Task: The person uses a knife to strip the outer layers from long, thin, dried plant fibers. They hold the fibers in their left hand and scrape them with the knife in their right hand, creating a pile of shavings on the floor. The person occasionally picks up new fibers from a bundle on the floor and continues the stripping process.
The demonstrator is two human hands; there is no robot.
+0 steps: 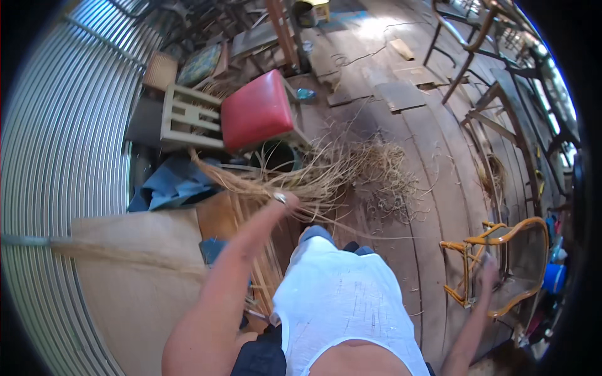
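Observation:
A long bundle of pale cane strips (320,177) stretches across the floor in front of me, its loose ends fanning to the right. My left hand (290,202), with a shiny band by it, is at the near side of the bundle and looks closed on some strips; its fingertips are hidden. Off to my right stands a small orange-brown rattan chair frame (514,230), with bent rails and bound joints. My right hand (489,272) is at this frame, blurred, so whether it grips a rail does not show.
A red-seated chair (258,113) lies tipped beyond the bundle, with a dark bucket (276,156) beside it. Tangled cane shavings (392,169) cover the boards. Blue cloth (172,183) and a tan sheet (135,282) lie left, by a corrugated wall (59,144). Wooden chair frames (501,119) stand right.

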